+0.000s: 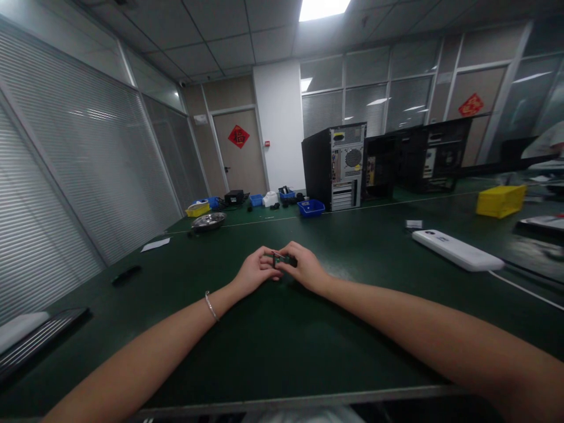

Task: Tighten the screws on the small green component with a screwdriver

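Observation:
My left hand [254, 271] and my right hand [305, 268] meet over the middle of the green tabletop [282, 341]. Between their fingertips is a small dark part [277, 259] with a bit of green on it, too small to name. Both hands are closed, with thumbs and fingers pinching this part from either side. Fingers cover much of it. A bracelet [211, 306] circles my left wrist.
Computer towers [347, 167] stand at the back. Near them are a blue bin [311, 207] and a round metal dish [208, 221]. To the right lie a white power strip [456, 249] and a yellow bin [501, 201]. A person's sleeve [544, 144] shows far right.

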`<state>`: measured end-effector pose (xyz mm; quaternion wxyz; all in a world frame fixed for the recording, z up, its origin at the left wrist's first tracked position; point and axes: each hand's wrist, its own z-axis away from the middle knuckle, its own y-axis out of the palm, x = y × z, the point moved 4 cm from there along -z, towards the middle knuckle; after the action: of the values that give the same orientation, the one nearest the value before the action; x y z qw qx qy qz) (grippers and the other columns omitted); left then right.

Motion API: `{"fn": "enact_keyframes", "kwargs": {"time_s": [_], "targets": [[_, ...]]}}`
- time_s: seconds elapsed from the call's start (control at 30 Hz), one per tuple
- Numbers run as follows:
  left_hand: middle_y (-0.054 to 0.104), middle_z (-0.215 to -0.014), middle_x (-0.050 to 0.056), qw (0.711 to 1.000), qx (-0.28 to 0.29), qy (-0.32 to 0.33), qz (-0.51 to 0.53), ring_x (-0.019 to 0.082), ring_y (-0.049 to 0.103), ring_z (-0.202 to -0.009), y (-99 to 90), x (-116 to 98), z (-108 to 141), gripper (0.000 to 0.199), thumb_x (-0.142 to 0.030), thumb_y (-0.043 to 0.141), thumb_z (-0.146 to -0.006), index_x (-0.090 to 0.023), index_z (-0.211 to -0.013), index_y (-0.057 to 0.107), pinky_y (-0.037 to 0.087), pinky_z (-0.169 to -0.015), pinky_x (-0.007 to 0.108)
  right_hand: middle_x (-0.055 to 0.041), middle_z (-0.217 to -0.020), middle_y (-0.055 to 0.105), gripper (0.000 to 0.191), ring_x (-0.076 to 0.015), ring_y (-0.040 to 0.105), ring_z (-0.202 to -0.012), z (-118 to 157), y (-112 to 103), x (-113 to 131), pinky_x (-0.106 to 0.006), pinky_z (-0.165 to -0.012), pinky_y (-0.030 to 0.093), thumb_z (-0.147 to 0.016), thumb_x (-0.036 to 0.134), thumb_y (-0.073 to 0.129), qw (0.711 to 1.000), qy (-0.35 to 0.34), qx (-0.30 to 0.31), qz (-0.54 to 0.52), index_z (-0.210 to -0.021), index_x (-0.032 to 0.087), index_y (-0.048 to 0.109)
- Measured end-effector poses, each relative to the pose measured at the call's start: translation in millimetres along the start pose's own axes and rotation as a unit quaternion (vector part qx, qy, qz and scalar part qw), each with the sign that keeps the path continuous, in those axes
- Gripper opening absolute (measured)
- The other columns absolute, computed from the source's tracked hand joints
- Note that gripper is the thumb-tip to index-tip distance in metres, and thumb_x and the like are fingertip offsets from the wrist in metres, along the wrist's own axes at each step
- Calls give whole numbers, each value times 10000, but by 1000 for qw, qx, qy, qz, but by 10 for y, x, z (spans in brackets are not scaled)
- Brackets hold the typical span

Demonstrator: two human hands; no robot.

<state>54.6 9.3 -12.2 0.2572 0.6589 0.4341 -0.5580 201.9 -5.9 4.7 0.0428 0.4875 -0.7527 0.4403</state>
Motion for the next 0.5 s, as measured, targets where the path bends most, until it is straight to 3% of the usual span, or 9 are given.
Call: {"fn": "enact_keyframes", "kwargs": {"time_s": [0.23, 0.5], "targets": [[627, -961, 98, 997, 23, 3, 73, 202, 639, -838, 26, -48, 8, 388, -185, 634, -726, -147, -1071, 461, 494, -803, 401, -26, -943, 541, 198, -149, 530, -824, -5, -22, 12, -260, -704, 411, -774, 251, 598, 1000, -3, 8, 25, -968, 216, 594], [648, -857, 76, 998, 4, -13, 60, 195, 649, -778, 7, -13, 3, 332, -296, 606, -767, -142, -1020, 456, 506, -754, 393, -25, -962, 533, 188, -145, 537, -824, 9, -12, 85, -250, -699, 417, -803, 267, 562, 998, -29, 24, 60, -986, 221, 576]]}}
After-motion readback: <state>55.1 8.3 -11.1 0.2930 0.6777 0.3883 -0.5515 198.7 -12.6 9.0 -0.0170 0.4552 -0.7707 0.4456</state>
